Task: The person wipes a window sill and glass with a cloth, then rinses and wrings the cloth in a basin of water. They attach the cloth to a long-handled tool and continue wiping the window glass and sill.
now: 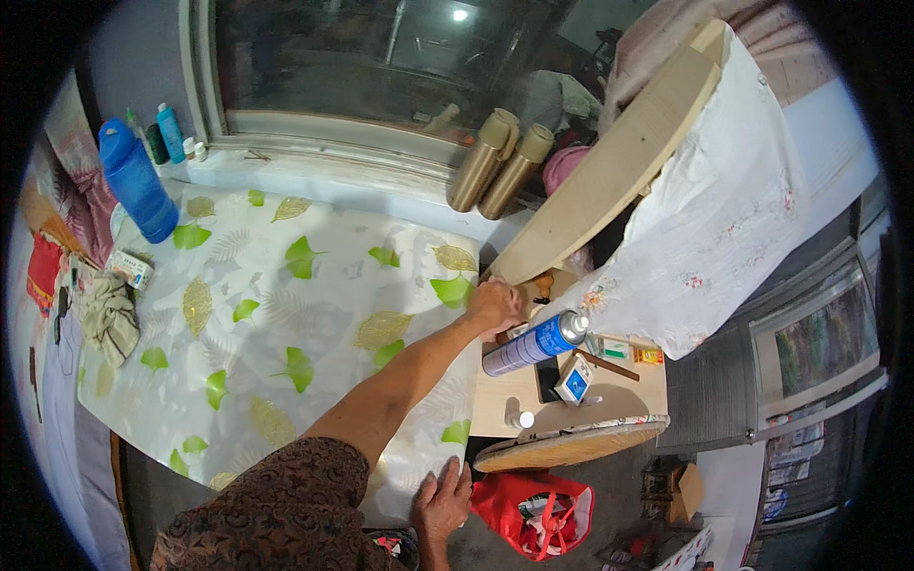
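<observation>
Glossy metal spray can point(533, 344) w/ plastic cap, matt wood side table point(514, 392), smooth leaf-print cloth point(286, 285).

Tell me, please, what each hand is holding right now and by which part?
The left hand reaches past the blue spray can; whether it grips anything cannot be told. The right hand rests on the leaf-print cover's edge, holding nothing.

Upper left of the frame I see a tall blue plastic bottle point(136, 181); top centre, two gold cylindrical tubes point(499, 162) lean together; bottom centre sits a red plastic bag point(539, 510).
</observation>
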Tool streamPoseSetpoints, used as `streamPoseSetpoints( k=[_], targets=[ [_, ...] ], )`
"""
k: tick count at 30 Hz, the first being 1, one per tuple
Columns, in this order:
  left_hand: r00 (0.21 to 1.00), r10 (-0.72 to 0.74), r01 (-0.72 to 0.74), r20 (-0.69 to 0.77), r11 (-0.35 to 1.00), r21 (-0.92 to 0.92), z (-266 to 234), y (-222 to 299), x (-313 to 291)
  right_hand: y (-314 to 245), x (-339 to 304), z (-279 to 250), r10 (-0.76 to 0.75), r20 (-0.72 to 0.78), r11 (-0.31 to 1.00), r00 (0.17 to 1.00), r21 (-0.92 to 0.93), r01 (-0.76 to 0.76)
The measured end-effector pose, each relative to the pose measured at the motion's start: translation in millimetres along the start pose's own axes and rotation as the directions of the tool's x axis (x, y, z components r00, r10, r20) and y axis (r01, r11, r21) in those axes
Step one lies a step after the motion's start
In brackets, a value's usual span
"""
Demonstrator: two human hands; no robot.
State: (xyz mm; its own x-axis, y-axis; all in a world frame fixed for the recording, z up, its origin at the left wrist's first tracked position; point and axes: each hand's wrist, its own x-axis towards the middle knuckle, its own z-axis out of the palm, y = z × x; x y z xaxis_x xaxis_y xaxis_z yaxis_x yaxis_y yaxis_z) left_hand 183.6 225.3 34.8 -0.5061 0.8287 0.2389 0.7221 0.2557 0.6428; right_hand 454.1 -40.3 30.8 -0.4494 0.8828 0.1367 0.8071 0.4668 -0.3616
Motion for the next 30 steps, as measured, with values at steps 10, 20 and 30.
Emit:
streamPoseSetpoints(
  k=[10, 20, 30],
  targets=[
    [0.953, -0.267, 0.25, 0.144, 0.424, -0.87, -129, -39, 3, 3, -3, 1, 0.0, -0.014, 1.0, 1.0, -0.007, 0.0],
    [0.782, 0.169, -0.198, -0.6, 0.98, 0.018, -205, -205, 85, -5, 1, -2, -0.016, 0.029, 0.998, 0.999, 0.067, 0.014],
    [0.949, 0.297, -0.163, -0.104, 0.747, 0.644, -123, -204, 99, -12, 7, -12, -0.03, 0.037, 0.997, 0.999, 0.074, 0.027]
  ],
)
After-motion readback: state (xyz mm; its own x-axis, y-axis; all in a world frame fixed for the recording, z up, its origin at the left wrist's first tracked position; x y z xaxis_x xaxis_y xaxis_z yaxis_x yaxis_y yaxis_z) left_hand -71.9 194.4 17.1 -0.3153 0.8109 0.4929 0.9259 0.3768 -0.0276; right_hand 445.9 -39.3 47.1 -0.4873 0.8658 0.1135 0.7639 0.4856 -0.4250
